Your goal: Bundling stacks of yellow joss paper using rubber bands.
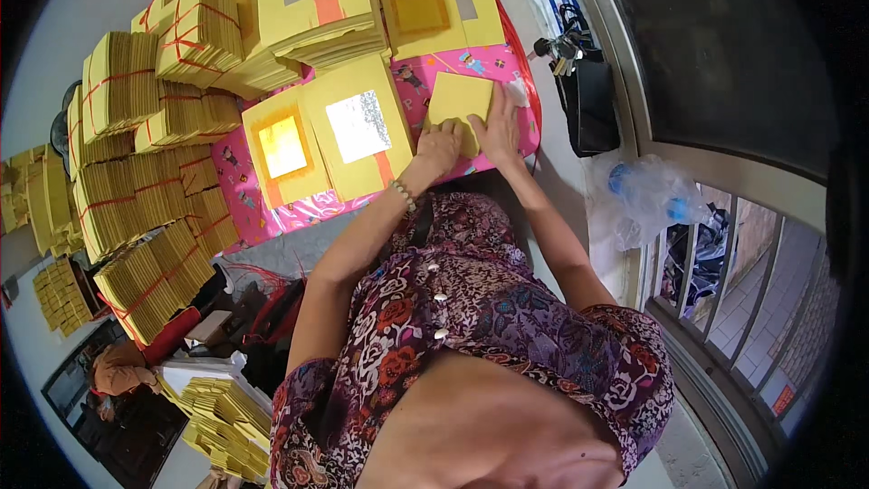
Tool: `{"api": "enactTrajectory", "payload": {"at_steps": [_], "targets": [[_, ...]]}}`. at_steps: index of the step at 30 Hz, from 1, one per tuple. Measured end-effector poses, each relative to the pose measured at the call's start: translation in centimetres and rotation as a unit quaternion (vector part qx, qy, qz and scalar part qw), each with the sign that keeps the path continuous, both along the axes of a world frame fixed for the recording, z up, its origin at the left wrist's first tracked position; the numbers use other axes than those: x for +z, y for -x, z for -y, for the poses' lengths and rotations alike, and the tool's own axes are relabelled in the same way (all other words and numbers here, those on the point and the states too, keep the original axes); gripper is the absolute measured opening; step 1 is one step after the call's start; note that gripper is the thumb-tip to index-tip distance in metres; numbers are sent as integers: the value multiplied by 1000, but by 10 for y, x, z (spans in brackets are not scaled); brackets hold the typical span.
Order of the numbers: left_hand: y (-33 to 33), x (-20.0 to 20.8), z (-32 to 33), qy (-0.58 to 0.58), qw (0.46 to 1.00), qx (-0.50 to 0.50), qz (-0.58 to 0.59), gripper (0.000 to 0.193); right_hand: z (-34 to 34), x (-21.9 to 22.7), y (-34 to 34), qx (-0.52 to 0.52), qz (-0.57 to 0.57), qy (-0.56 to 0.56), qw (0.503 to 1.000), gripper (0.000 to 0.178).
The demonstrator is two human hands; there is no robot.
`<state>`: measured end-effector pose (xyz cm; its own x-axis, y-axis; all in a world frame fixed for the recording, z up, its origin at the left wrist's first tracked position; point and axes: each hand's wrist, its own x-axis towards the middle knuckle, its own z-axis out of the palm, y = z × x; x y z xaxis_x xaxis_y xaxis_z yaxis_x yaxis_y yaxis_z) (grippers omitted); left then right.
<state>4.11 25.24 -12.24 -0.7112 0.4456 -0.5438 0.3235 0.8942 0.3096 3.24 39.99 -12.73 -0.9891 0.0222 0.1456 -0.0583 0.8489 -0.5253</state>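
Note:
A folded yellow paper (460, 100) lies at a slant near the table's right edge. My left hand (441, 147), fingers curled, presses on its lower left edge. Along its right edge runs my right hand (501, 131), with the thumb over the paper and the fingers at the side. Both hands are closed on the paper; its underside is hidden. Left of them lie yellow sheets with a silver square (358, 127), beside yellow sheets with a gold square (282, 147).
A pink patterned cloth (244, 190) covers the table. Tied yellow paper bundles (136, 199) are piled high at the left. A thick stack of yellow sheets (317, 23) stands at the back. Right of the table are keys (563, 56), a black pouch (590, 113) and a plastic bag (652, 199).

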Motion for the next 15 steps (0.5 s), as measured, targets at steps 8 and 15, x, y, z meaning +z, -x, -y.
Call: {"api": "enactTrajectory", "payload": {"at_steps": [8,15], "targets": [[-7,-2,2,-28,999,-2,-40,51,-10,-46,-12,80,54,-118,988,78],[-14,28,15,-226,968,72,-88,39,-15,-40,-8,84,82,-144,983,77]]}}
